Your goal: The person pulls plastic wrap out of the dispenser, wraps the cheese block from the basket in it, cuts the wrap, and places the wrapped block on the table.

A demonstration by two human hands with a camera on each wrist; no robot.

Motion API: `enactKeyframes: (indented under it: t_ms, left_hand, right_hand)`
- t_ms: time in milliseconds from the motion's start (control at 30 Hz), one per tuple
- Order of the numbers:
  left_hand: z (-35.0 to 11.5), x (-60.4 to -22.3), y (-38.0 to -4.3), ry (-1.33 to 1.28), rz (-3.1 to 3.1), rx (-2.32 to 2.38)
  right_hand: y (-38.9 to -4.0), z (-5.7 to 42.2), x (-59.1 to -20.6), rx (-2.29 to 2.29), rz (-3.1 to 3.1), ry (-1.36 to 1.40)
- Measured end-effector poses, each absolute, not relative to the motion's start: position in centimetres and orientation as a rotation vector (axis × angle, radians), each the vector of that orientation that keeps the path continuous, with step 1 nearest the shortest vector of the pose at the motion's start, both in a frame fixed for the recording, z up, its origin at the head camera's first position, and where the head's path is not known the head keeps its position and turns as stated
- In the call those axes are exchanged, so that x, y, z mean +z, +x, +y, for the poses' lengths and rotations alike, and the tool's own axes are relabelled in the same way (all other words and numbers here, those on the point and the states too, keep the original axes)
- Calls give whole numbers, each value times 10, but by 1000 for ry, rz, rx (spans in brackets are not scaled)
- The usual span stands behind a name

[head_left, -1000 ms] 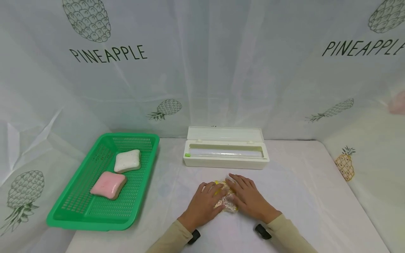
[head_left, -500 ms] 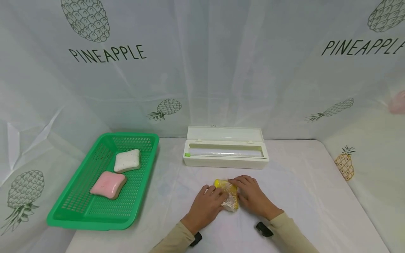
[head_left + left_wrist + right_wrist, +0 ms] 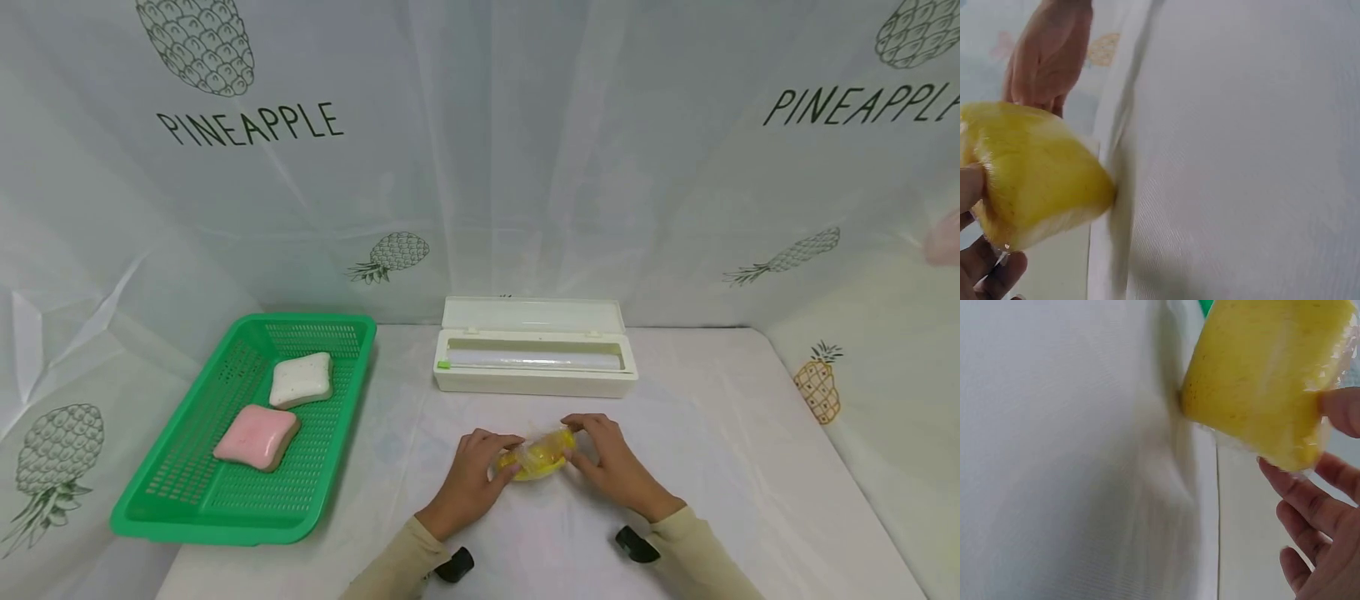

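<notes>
I have the film-wrapped yellow sponge (image 3: 537, 458) between both hands: left hand (image 3: 468, 479) pinching one end, thumb against fingers, right hand (image 3: 618, 467) pinching the opposite end. Lid-up film dispenser (image 3: 536, 382) beyond fingertips; green basket (image 3: 217, 533) well left of left fingers.

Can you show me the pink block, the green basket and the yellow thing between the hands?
Pink block (image 3: 255, 435), head view: middle of its top.
Green basket (image 3: 210, 533), head view: its near rim.
Yellow thing (image 3: 1263, 375), right wrist view: its broad plastic-wrapped side.
</notes>
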State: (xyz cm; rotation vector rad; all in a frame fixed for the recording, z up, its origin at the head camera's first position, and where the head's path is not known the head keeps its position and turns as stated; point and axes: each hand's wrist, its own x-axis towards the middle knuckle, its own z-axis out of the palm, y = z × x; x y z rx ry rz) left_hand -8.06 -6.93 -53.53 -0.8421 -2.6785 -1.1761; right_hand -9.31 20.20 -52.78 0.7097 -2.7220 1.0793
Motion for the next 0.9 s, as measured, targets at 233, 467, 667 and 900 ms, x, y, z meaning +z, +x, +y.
enactKeyframes:
  t_ms: [233,467,667,900]
  left_hand:
    - [-71,-538,-79,-662,-2826,-1454]
    - [-71,-542,-82,-647,-2706,-1117]
    - [-75,-542,-84,-628,-2764,-1063]
    - [-78,-548,-86,-690,-2934,-940]
  right_hand:
    - [-93,195,-525,1107,-2765,566]
    - [-93,188,-531,976,-2779,619]
    - [-90,184,-530,903,-2791,671]
    - [-86,178,-535,762,-2903,711]
